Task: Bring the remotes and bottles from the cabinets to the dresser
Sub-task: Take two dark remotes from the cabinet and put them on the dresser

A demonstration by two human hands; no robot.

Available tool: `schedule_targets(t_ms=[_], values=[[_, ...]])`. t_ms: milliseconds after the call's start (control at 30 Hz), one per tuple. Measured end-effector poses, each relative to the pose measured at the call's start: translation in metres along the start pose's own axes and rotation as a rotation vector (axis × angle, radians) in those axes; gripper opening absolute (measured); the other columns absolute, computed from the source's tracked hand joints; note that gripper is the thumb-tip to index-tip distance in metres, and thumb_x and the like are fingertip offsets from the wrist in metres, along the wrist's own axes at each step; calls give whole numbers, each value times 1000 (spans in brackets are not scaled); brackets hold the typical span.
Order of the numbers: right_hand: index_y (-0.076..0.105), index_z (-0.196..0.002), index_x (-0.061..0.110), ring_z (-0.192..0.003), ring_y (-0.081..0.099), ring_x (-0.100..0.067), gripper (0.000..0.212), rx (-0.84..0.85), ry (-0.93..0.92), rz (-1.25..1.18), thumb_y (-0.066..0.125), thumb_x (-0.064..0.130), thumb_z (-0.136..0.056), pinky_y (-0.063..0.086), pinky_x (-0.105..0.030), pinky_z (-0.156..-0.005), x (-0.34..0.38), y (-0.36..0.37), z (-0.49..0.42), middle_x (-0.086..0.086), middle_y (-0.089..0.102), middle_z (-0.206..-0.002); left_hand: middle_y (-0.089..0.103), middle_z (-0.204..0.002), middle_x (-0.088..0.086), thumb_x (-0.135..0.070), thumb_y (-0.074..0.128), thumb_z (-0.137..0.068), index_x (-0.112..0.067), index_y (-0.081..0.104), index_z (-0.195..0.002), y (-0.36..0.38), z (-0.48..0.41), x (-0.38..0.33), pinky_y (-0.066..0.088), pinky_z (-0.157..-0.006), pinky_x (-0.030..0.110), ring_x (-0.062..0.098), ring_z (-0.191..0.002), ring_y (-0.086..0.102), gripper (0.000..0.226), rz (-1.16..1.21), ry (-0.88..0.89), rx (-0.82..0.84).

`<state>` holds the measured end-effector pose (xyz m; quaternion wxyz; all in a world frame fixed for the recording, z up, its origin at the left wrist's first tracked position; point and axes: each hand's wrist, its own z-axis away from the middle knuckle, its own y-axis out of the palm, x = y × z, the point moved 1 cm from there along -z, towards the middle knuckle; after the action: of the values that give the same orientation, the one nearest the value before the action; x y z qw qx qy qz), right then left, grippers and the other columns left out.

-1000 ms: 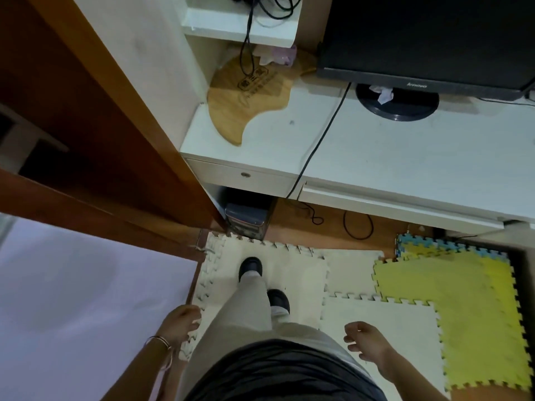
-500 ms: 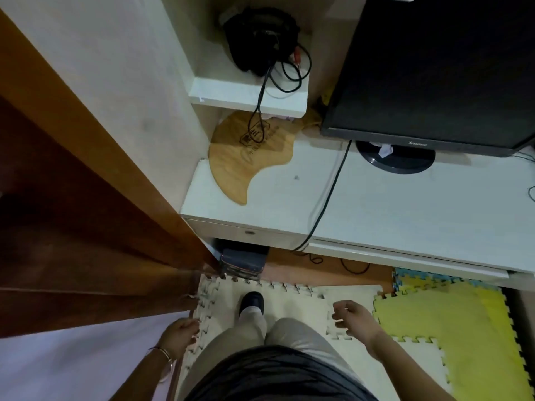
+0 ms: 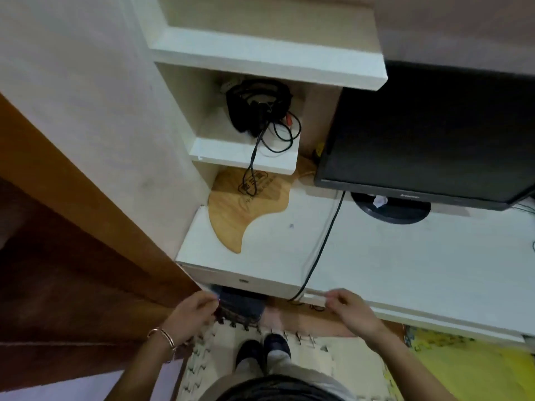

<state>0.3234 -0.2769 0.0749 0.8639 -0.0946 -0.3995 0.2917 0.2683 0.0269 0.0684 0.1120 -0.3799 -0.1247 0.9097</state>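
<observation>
No remote or bottle shows in the head view. My left hand [image 3: 193, 314] hangs with loosely curled fingers just below the front left corner of the white desk [image 3: 405, 264], holding nothing. My right hand [image 3: 351, 309] is raised in front of the desk's front edge, fingers bent and apart, with nothing in it. White shelves [image 3: 246, 159] rise above the desk's left end; the lower one carries black headphones [image 3: 254, 105] with dangling cables.
A black monitor [image 3: 428, 134] stands on the desk at the right. A wooden board [image 3: 240, 209] lies at the desk's back left. A dark box [image 3: 240, 306] sits under the desk. A brown wooden panel [image 3: 72, 256] is on the left. Foam mats [image 3: 341, 363] cover the floor.
The view has tilted up and moved closer to the desk, bringing the shelves into sight. Both hands have risen from beside my legs to the desk's front edge.
</observation>
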Motion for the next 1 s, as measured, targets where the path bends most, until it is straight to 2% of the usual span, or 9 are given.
schedule_targets(t_ms=[67,100,200,267,433,567,700,833,1000], values=[[59,-97,27,-101,63,-21,10,-12,-217,-34,51,22,-93,46,-23,-82,65,-25,3,-7,65,-110,62,-99,-2,-22,51,-92,-20,57,-108,-12,7,-67,49,-70,10,10,-87,63,17,8,201,-27],[59,-95,32,-102,63,-20,11,-7,-323,-49,52,24,-92,46,-22,-82,98,-38,8,-4,66,-108,61,-103,-8,-26,51,-91,-24,55,-110,-19,17,-104,46,-68,6,5,-90,63,19,-34,315,-64],[64,-99,31,-100,64,-14,14,-36,-679,-58,57,23,-90,48,-24,-89,196,-81,45,0,68,-103,64,-104,-16,-25,57,-88,-32,58,-105,-48,53,-207,47,-76,5,-1,-95,61,18,-34,679,-139],[65,-103,27,-97,65,-8,16,-120,-910,-49,58,20,-89,49,-17,-88,252,-113,75,3,71,-101,70,-97,-17,-27,63,-84,-40,61,-96,-67,82,-266,47,-79,4,-4,-91,63,18,29,908,-184],[60,-92,33,-92,65,-3,21,-349,-1382,-37,58,13,-89,49,-11,-84,373,-174,154,11,67,-94,62,-104,-20,-31,59,-75,-46,54,-95,-102,159,-391,47,-86,15,-6,-93,61,26,48,1368,-471],[58,-90,31,-92,62,-7,21,-590,-1635,-8,59,11,-88,49,-23,-89,449,-207,210,11,64,-90,57,-106,-22,-28,55,-75,-43,50,-98,-129,216,-473,44,-97,21,4,-105,58,28,24,1638,-767],[62,-108,20,-103,60,-12,24,-900,-1783,-12,59,11,-85,47,-27,-95,511,-239,254,5,64,-104,54,-122,-5,-18,60,-81,-20,51,-122,-159,260,-537,29,-87,-4,5,-111,48,42,-105,1745,-1086],[56,-123,13,-104,49,-6,39,-1086,-1820,-97,55,9,-84,37,-17,-93,557,-263,292,-1,59,-123,46,-132,5,-12,60,-80,-16,45,-130,-179,290,-580,24,-94,13,19,-125,41,53,-313,1719,-1297],[44,-136,14,-112,50,-13,49,-1055,-1747,-234,49,12,-87,38,-27,-100,597,-280,321,-4,52,-136,38,-139,4,-31,49,-65,-20,40,-134,-186,307,-621,31,-112,35,23,-131,36,71,-415,1691,-1206]])
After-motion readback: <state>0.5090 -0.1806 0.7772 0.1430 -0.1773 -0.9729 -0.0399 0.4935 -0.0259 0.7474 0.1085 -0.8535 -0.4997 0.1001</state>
